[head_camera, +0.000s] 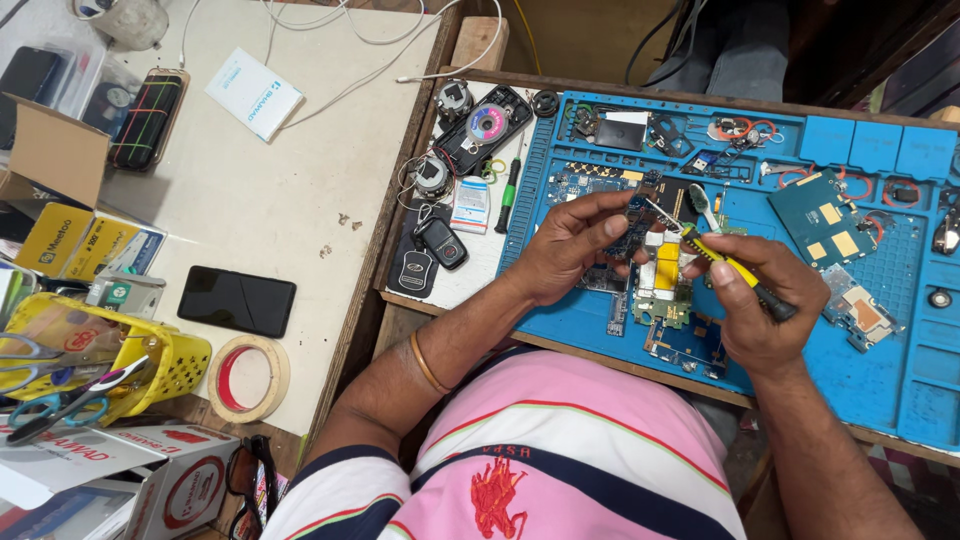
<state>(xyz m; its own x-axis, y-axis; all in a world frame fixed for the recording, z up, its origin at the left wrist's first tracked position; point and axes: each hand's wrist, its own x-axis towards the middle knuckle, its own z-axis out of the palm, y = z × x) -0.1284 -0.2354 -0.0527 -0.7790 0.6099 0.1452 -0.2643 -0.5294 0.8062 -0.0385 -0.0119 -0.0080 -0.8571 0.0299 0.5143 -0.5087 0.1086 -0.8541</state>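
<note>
The pink, white and navy striped shirt (560, 450) fills the bottom of the view, and both forearms reach out from it over the blue repair mat (900, 370). The left hand (570, 245) has its grip clamped on a small dark circuit board (638, 222), thumb and fingers pinching it up off the mat. Just to its right, the right hand (755, 300) has its grip closed round a yellow-and-black screwdriver (735, 272), whose tip meets the board's edge. By the look of it, the step in hand is working a screw or small part on that board; the next move would call for a steady board and a fine, well-seated tip. Beneath both grips lie more circuit boards (665, 300). Further left, off the mat, sit two car key fobs (428, 255), a black phone (236, 300) and a tape roll (248, 378) on the pale surface (330, 150).
</note>
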